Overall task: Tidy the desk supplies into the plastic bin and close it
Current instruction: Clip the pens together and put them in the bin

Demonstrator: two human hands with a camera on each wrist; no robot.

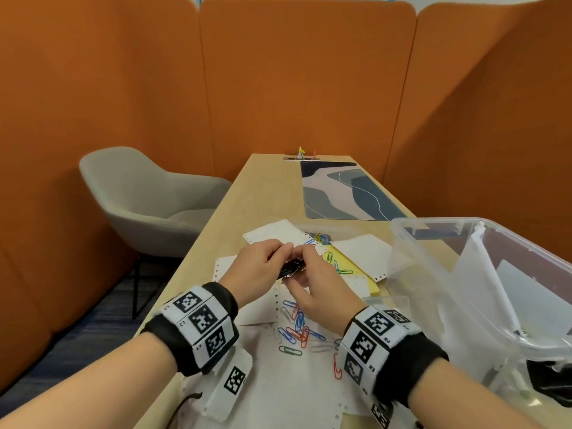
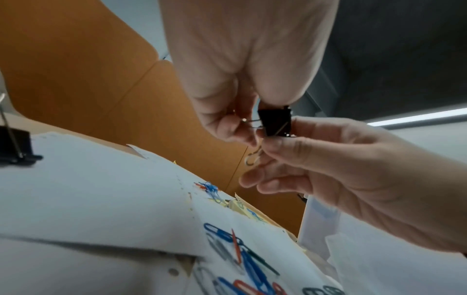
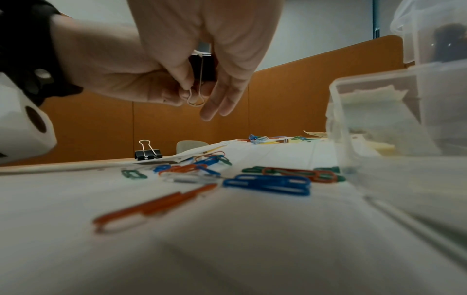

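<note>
Both hands meet above the desk on one black binder clip. My left hand pinches its wire handle, which the left wrist view shows close up on the clip. My right hand grips the clip's black body between thumb and fingers. A second black binder clip stands on the desk, handles up. Several coloured paper clips lie loose on white perforated sheets. The clear plastic bin stands open at the right, with a clear plastic bag inside.
More paper clips and a yellow notepad lie among the sheets farther back. A patterned desk mat covers the far end of the desk. A grey chair stands to the left. Orange partitions wall in the booth.
</note>
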